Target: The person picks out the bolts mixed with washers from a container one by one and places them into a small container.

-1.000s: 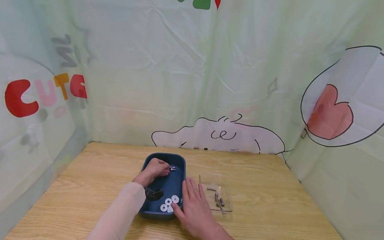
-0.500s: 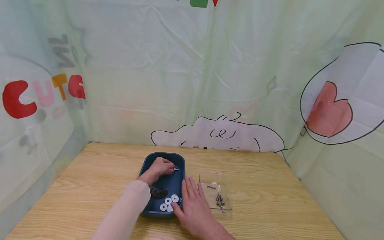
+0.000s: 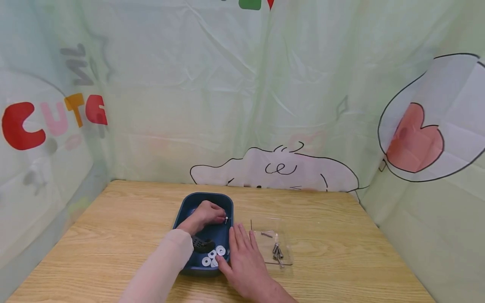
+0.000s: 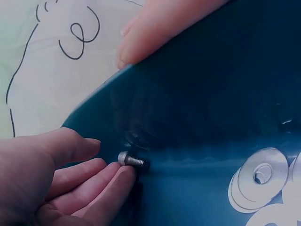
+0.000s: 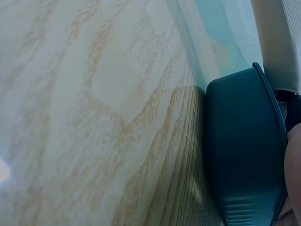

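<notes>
My left hand (image 3: 206, 215) reaches into a dark blue bin (image 3: 204, 269), near its right wall. In the left wrist view a small socket-head screw (image 4: 131, 160) lies against the fingertips of this left hand (image 4: 80, 183); the thumb stands apart from the fingers. Several white washers (image 3: 212, 256) lie in the bin's near right corner, some overlapping. My right hand (image 3: 246, 263) rests along the bin's right side with straight fingers, its thumb over the rim. Only the edge of this right hand (image 5: 294, 165) shows in the right wrist view.
Right of the bin, a clear plastic tray (image 3: 289, 252) holds several metal screws (image 3: 277, 251). A black wristband (image 3: 202, 244) circles my left wrist inside the bin. A wooden tabletop (image 3: 341, 244) carries everything; a printed curtain (image 3: 170, 105) hangs behind it.
My left hand has moved right and slightly nearer inside the bin, from its far part to the right wall. One screw in the clear tray has shifted closer to the others. My right hand stays put.
</notes>
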`<state>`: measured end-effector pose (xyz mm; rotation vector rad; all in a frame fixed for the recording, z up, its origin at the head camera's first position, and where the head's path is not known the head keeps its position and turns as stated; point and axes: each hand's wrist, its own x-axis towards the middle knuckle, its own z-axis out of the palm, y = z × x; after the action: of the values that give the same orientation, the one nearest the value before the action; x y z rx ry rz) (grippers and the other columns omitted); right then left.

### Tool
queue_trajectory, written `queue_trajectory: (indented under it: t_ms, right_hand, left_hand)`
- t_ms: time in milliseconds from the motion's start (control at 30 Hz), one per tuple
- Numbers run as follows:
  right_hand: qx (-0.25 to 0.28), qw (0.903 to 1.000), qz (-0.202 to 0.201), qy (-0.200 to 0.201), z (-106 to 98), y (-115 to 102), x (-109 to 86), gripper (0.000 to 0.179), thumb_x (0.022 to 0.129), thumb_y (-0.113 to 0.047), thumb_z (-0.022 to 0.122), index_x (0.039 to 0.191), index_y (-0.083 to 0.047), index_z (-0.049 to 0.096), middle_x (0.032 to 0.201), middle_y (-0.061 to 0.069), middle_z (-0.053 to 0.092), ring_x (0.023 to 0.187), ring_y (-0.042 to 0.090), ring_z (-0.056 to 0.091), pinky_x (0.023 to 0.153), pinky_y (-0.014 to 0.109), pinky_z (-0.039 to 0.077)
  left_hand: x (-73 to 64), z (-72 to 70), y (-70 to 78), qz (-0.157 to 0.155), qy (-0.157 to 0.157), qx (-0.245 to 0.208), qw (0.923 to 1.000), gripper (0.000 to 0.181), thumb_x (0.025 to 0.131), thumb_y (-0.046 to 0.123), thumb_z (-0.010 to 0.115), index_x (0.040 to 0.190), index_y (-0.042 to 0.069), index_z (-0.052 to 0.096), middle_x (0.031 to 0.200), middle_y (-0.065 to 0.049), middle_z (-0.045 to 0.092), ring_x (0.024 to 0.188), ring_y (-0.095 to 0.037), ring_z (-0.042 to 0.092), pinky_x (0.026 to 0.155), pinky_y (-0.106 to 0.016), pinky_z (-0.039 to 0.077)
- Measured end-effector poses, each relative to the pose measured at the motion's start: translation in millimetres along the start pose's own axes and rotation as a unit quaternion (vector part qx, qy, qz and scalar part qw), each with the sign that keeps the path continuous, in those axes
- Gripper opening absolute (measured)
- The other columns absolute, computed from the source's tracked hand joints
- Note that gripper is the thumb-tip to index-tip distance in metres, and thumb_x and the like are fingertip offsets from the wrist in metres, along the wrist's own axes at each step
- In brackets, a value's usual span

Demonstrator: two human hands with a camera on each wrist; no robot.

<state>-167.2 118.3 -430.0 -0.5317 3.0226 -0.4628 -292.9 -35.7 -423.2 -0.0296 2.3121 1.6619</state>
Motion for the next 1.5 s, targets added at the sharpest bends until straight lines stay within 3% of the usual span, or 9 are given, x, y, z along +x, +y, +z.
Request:
queue_trajectory:
  t_ms: [367, 667, 1067, 1500]
  right_hand:
    - [0.006, 1.0000, 0.002, 0.002, 1, 0, -0.7, 0.084, 0.098, -0.062, 0.042, 0.156, -0.003, 0.025, 0.166, 0.013, 0.016, 0.156, 0.030, 0.009, 0.125, 0.059, 0.010]
    - [0.009, 0.9999, 0.005, -0.002, 0, -1, -0.6, 0.084, 0.098, -0.062, 0.042, 0.156, -0.003, 0.025, 0.166, 0.013, 0.016, 0.156, 0.030, 0.009, 0.125, 0.059, 0.010]
    - [0.012, 0.9998, 0.011, -0.010, 0, -1, -0.1, 0.085, 0.097, -0.063, 0.042, 0.156, -0.005, 0.023, 0.167, 0.012, 0.015, 0.156, 0.029, 0.009, 0.125, 0.059, 0.011]
    - [0.020, 0.9998, -0.001, 0.003, -4, 2, -0.7, 0.086, 0.098, -0.063, 0.040, 0.155, -0.002, 0.025, 0.166, 0.015, 0.017, 0.155, 0.032, 0.013, 0.124, 0.059, 0.014]
  left_hand:
    - [-6.1, 3.7, -0.8, 0.018, -0.016, 0.039, 0.9989, 0.022, 0.092, 0.008, 0.069, 0.113, 0.002, 0.072, 0.102, -0.011, 0.076, 0.093, -0.023, 0.073, 0.102, -0.049, 0.053]
    - [-7.9, 3.8, -3.0, 0.013, -0.019, 0.043, 0.9988, 0.020, 0.090, 0.009, 0.071, 0.109, 0.004, 0.074, 0.097, -0.009, 0.076, 0.087, -0.019, 0.072, 0.098, -0.045, 0.056]
    - [-9.0, 1.4, -3.6, 0.008, -0.030, -0.019, 0.9994, 0.019, 0.093, 0.004, 0.066, 0.111, 0.000, 0.073, 0.103, -0.015, 0.073, 0.088, -0.026, 0.076, 0.081, -0.033, 0.062]
    - [-12.1, -8.1, 4.2, 0.022, -0.023, -0.040, 0.9987, 0.021, 0.093, 0.009, 0.068, 0.111, 0.001, 0.074, 0.105, -0.014, 0.074, 0.088, -0.023, 0.076, 0.082, -0.032, 0.062]
